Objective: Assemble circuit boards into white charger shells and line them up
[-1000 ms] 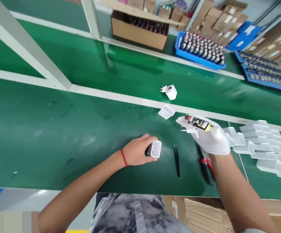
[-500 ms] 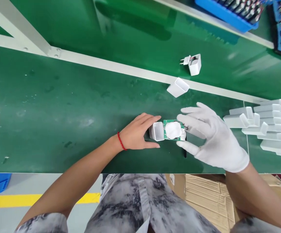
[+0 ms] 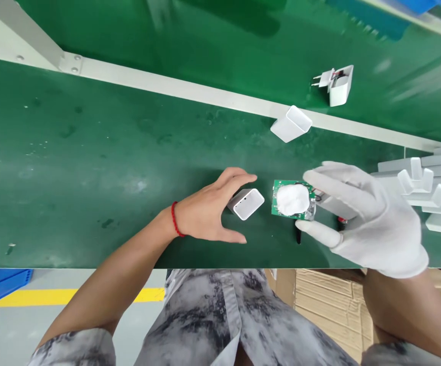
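My bare left hand (image 3: 207,213), with a red string round the wrist, holds a small white charger shell (image 3: 245,203) on the green bench, its open end facing right. My gloved right hand (image 3: 361,216) pinches a green circuit board (image 3: 292,200) that carries a white pad. The board sits just right of the shell's opening, a small gap between them. Black tweezers (image 3: 298,236) peek out under the board.
An empty white shell (image 3: 291,124) lies by the white rail (image 3: 190,91). A shell with plug pins (image 3: 338,83) lies beyond the rail. Stacked white trays (image 3: 426,188) sit at the right. Cardboard (image 3: 319,300) lies below the bench edge.
The view tilted down. My right hand brought the board from the right up to the shell, then drew it slightly back out. My left hand stayed on the shell.
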The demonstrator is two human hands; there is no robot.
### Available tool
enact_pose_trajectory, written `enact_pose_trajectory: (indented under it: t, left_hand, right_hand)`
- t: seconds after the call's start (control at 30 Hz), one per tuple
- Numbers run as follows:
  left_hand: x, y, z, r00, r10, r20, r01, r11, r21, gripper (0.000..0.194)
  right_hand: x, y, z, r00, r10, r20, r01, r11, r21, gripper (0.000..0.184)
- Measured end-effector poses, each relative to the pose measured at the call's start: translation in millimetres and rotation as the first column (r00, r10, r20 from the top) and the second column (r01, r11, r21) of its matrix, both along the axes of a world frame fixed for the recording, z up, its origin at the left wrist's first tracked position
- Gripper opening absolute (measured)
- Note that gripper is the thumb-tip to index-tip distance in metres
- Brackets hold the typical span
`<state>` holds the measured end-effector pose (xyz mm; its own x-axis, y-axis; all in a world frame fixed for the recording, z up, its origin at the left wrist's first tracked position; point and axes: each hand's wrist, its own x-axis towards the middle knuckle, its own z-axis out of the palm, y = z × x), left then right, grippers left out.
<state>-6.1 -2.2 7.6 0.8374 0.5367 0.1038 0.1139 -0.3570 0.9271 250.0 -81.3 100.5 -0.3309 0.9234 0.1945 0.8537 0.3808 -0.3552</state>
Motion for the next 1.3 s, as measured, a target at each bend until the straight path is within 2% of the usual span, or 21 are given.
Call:
enact_pose_trajectory:
  t: [0.07, 0.13, 0.33, 0.5, 0.63, 0.83, 0.93, 1.1, 1.3]
  left_hand:
    - [-1, 4, -1.5, 0.999, -0.050, -0.010, 0.049, 0.997, -0.053, 0.080]
    - [4, 4, -5.5, 0.997, -0.068, -0.032, 0.067, 0.996, -0.051, 0.067]
    - [19, -5, -13.3, 0.985, 0.049, -0.166, -0.028, 0.991, 0.128, 0.057]
    - [18, -5, -13.8, 0.986, 0.046, -0.162, -0.021, 0.988, 0.154, 0.054]
    - [18, -5, -15.5, 0.986, 0.051, -0.162, -0.022, 0.984, 0.177, 0.054]
    - [19, -7, -16.5, 0.986, 0.068, -0.155, -0.028, 0.969, 0.246, 0.052]
    - [18, -7, -15.2, 0.984, 0.070, -0.165, -0.021, 0.959, 0.281, 0.053]
    - [18, -7, -15.2, 0.987, 0.076, -0.140, -0.029, 0.950, 0.310, 0.053]
    - [18, -8, -18.1, 0.991, 0.084, -0.105, -0.046, 0.945, 0.325, 0.053]
  right_hand:
    - [-5, -1, -0.9, 0.999, 0.030, 0.040, -0.030, 1.000, -0.001, 0.065]
    - [-10, -1, -2.2, 0.996, 0.029, 0.085, -0.028, 1.000, -0.011, 0.058]
    - [-21, 10, -2.8, 0.981, 0.131, 0.146, -0.127, 0.991, -0.036, 0.041]
    - [-30, 16, 1.2, 0.973, 0.136, 0.189, -0.117, 0.987, -0.110, 0.025]
    - [-35, 19, 1.3, 0.970, 0.159, 0.185, -0.138, 0.983, -0.122, 0.025]
    - [-37, 24, -0.1, 0.911, 0.205, 0.358, -0.207, 0.978, -0.031, 0.019]
    - [-39, 25, 1.1, 0.877, 0.214, 0.431, -0.221, 0.975, -0.033, 0.018]
    - [-44, 25, 2.9, 0.877, 0.218, 0.428, -0.207, 0.976, -0.073, 0.016]
    - [-46, 22, 2.6, 0.869, 0.193, 0.456, -0.192, 0.980, -0.049, 0.015]
